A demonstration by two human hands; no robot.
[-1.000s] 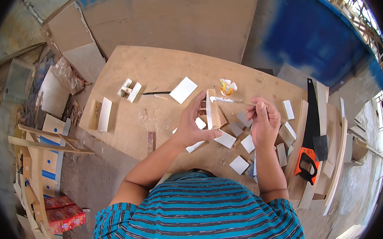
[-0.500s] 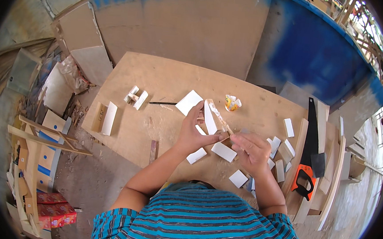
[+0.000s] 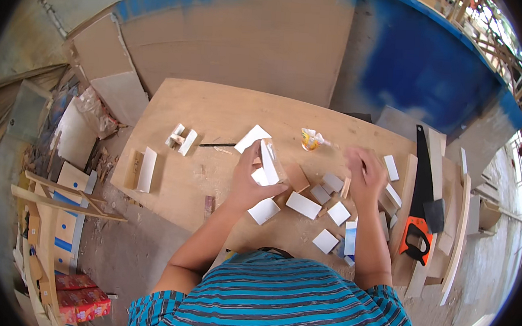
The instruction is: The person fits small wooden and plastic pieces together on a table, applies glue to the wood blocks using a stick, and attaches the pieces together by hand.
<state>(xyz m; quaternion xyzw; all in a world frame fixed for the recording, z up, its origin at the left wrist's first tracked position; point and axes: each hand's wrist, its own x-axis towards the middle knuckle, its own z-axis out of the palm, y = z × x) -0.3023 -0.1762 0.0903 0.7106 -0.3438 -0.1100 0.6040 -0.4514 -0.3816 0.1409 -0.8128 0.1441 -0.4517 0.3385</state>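
Observation:
My left hand (image 3: 248,183) holds up a white-faced wooden piece (image 3: 268,162), thumb on one side and fingers on the other. Fingers curled, my right hand (image 3: 363,170) is raised at the right, beside a small yellow-and-white crumpled cup (image 3: 312,140). A thin wooden stick is in it, its tip smeared by motion toward the cup. Under and between the hands lie several small white-faced blocks, among them a rectangular one (image 3: 304,205) and a square one (image 3: 338,213). A white square piece (image 3: 254,138) lies beyond my left hand, next to a black pencil-like rod (image 3: 218,144).
On the wooden table (image 3: 216,108), a small joined white assembly (image 3: 181,139) and an upright angled piece (image 3: 146,170) stand at the left. A handsaw with an orange handle (image 3: 416,239) and long boards (image 3: 457,237) lie along the right. Red packages (image 3: 83,302) sit on the floor.
My right hand has lifted off the white-faced piece, moving away and right toward the cup's side. My left hand has shifted slightly left and nearer, keeping the piece.

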